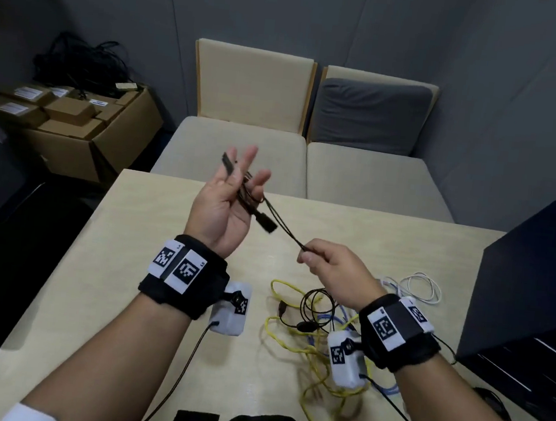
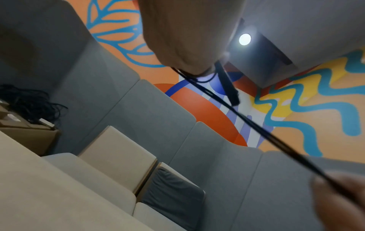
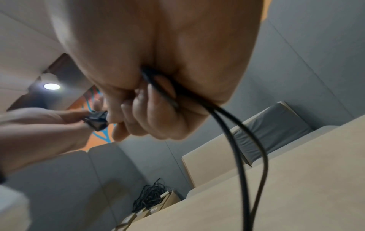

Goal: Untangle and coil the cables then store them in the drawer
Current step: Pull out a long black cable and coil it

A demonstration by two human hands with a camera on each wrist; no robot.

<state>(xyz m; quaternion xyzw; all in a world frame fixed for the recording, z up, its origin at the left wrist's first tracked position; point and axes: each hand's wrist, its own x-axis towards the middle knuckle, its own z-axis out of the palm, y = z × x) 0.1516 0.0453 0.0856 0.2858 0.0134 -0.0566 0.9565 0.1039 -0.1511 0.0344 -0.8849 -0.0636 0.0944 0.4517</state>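
Here, nearest the person, a loose heap of thin yellow cable (image 1: 306, 355) lies on the pale wooden table (image 1: 149, 265), knotted up with a pale blue cable (image 1: 337, 321) and a slack black lead with an inline lump (image 1: 306, 325); a coiled white cable (image 1: 422, 287) sits just beyond, near the dark blue drawer cabinet (image 1: 532, 302) at the right edge. Above the heap, the right hand (image 1: 335, 270) is closed, pinching a doubled strand of the thin black cable (image 1: 285, 228), which runs taut up to the left hand (image 1: 226, 202). That hand is raised palm up, fingers mostly straight, with the cable looped round them and both dark plugs dangling loose. The risk, I think, is there: straight fingers give the loops little to catch on, so a firm tug from the right could slide them off and undo the coil. The swinging plugs may also snag a loop. Farther off stand two beige cushioned seats (image 1: 235, 148) and a cardboard box (image 1: 83, 137) under another black tangle.
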